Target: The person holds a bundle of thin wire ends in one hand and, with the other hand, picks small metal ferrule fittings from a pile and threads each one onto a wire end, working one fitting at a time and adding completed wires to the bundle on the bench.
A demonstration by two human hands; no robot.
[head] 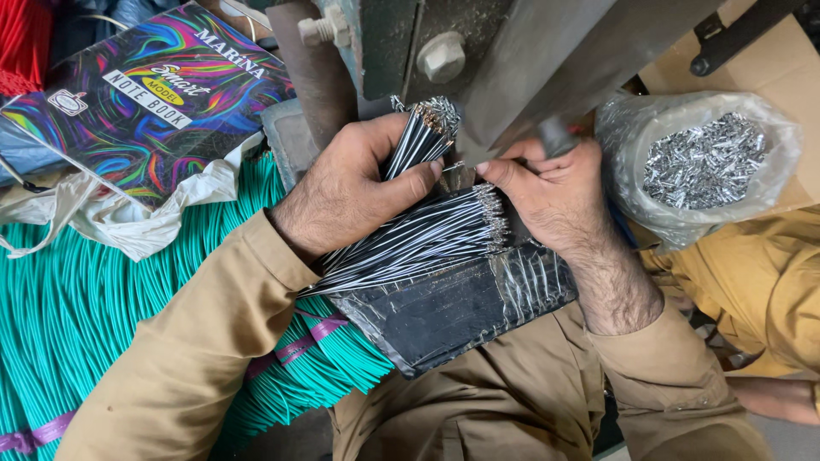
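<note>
Cluttered workbench fills the view, with a grey metal machine [512, 60] at the far middle. Nearest, a black plastic-wrapped pad [453, 307] lies on the person's lap, and a bundle of green wires [77, 307] bound with a purple band spreads at the near left. On the pad rests a sheaf of black-and-white wires [418, 243], its long axis running from near left to far right, the metal-tipped ends pointing right. The left hand [350, 188] is closed round a second bunch of the same wires [418, 137], which stands tilted, tips up toward the machine. The right hand [547, 192] is pinched, thumb and fingers together just under the machine; what it grips is too small to tell. At the right a clear plastic bag [769, 171] holds small silvery metal pieces [705, 158]. Far left lies a colourful notebook [145, 102] on a white bag [128, 222].
</note>
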